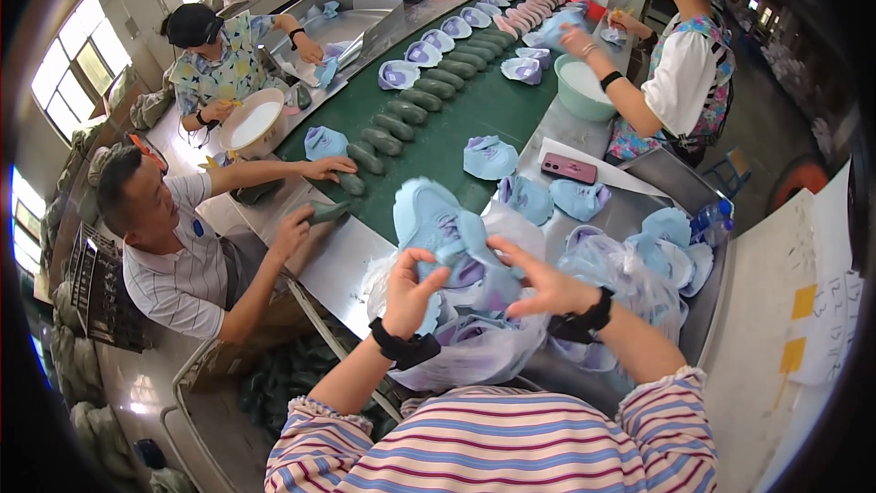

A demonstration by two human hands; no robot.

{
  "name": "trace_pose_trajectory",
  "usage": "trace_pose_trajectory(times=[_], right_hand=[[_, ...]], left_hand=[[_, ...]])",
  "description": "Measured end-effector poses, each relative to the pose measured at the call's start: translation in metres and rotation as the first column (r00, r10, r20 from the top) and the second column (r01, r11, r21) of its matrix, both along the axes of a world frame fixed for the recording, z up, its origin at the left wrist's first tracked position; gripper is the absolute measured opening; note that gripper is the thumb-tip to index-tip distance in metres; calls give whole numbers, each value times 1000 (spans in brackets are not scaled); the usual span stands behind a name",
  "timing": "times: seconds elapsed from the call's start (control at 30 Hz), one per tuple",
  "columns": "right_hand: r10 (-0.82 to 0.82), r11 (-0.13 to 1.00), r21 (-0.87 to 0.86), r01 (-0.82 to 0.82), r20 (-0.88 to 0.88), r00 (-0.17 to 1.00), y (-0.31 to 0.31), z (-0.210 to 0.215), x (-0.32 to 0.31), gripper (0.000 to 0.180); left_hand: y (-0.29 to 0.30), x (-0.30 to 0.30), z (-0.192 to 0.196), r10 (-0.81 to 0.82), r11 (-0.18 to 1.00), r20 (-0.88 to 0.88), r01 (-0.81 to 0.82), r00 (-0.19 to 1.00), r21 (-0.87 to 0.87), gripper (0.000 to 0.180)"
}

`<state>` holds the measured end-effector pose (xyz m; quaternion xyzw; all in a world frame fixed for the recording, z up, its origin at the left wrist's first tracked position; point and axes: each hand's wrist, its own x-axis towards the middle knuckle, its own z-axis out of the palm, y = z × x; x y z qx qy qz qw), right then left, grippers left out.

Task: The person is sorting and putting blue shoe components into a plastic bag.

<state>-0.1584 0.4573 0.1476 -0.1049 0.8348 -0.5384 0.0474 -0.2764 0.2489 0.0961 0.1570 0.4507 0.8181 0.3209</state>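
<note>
Rising above left grip (411, 295): blue shoe upper (427, 219)

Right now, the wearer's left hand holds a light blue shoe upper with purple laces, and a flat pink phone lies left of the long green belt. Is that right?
Not quite: the flat pink phone lies right of the long green belt, as the head view shows. The wearer's left hand does hold the light blue shoe upper with purple laces.
</note>
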Motion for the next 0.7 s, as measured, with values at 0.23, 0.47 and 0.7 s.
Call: trace_pose_trajectory(times=[0.23, 0.47, 0.7], right_hand=[[-556, 662, -484, 573, 197, 808, 7, -55, -9, 56], [-500, 782, 70, 619, -523, 690, 9, -14, -15, 46], [-431, 469, 377, 799, -691, 580, 60, -51, -57, 41]], left_hand=[[14, -7, 33, 11, 993, -66, -3, 998, 115, 46], [36, -47, -14, 26, 999, 140, -31, 990, 38, 46], [123, -112, -24, -327, 810, -373, 54, 868, -584, 62]])
